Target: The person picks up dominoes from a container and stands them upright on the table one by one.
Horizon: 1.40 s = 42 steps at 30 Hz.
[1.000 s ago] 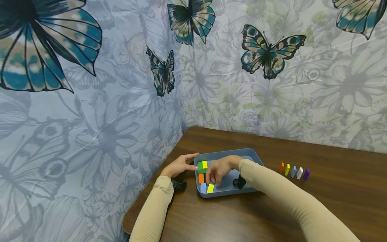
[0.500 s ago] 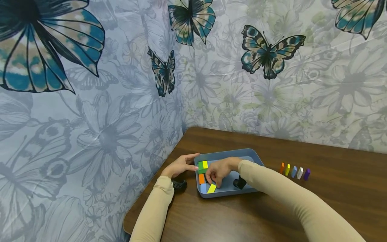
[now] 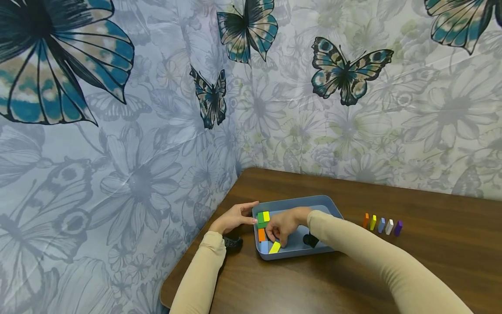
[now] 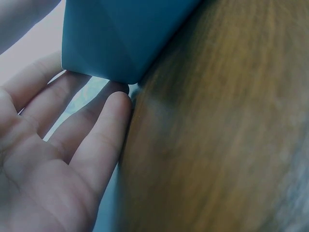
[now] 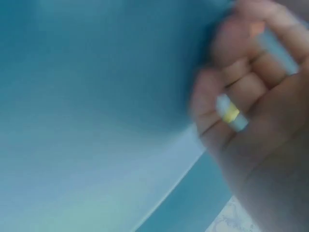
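Note:
A blue-grey tray lies on the wooden table. Along its left end are a green block, a yellow block, an orange block and a light blue block. Another yellow block lies slanted beside the light blue one. At the tray's left end, my left hand touches the wall with extended fingers. My right hand reaches down inside, fingers bent, close to the slanted block. In the right wrist view, yellow shows through a gap in the blurred hand; whether it holds anything is unclear.
To the right of the tray stands a row of thin upright blocks: orange, yellow, light blue, white and purple. A butterfly-patterned wall covering rises behind the table.
The slanted yellow block near the tray's front has turned and shifted slightly right. My right hand has moved only a little; the left stays at the tray's end.

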Each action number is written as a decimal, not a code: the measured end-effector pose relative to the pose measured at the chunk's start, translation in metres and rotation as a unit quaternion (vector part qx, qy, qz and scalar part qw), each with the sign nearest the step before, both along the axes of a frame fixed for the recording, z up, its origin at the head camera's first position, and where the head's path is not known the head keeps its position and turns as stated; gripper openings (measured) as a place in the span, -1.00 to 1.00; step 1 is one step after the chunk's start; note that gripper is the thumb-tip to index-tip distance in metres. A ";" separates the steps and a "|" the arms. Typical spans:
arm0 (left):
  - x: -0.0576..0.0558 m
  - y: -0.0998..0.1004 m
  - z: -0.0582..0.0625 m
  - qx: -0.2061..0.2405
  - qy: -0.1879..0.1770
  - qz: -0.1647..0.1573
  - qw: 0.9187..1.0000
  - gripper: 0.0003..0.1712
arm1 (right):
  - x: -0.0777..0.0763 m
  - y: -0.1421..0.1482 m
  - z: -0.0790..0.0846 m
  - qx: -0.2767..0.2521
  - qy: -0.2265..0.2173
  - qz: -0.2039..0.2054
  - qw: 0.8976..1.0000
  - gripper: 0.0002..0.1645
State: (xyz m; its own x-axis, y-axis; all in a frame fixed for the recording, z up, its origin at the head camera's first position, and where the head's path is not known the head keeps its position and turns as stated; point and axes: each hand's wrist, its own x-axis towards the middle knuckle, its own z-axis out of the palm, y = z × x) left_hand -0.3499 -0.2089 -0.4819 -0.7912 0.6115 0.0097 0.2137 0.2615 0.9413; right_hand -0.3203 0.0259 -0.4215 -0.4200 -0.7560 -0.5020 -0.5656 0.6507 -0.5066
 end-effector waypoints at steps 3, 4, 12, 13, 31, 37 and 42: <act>0.000 0.000 0.001 -0.004 0.000 0.000 1.000 -0.17 | 0.000 -0.001 -0.001 0.002 0.004 -0.001 1.000 -0.74; 0.000 0.000 0.001 -0.004 0.000 0.000 1.000 -0.17 | 0.000 -0.001 -0.001 0.003 0.004 -0.002 1.000 -0.74; 0.000 -0.001 0.002 -0.007 0.002 -0.003 1.000 -0.16 | -0.001 -0.001 0.000 0.004 -0.007 -0.002 1.000 -0.75; 0.000 0.000 0.002 -0.006 0.002 -0.004 1.000 -0.16 | -0.001 0.000 0.001 0.004 -0.008 0.000 1.000 -0.75; -0.004 -0.001 0.000 -0.003 0.002 0.005 1.000 -0.16 | -0.002 0.012 0.011 -0.031 -0.014 -0.042 0.999 -0.80; -0.005 -0.001 0.000 -0.006 0.004 0.005 1.000 -0.16 | -0.002 0.014 0.017 -0.057 -0.018 -0.060 0.996 -0.82; -0.004 -0.001 0.001 -0.002 -0.002 0.000 1.000 -0.17 | -0.002 0.018 0.021 -0.101 -0.028 -0.088 0.991 -0.85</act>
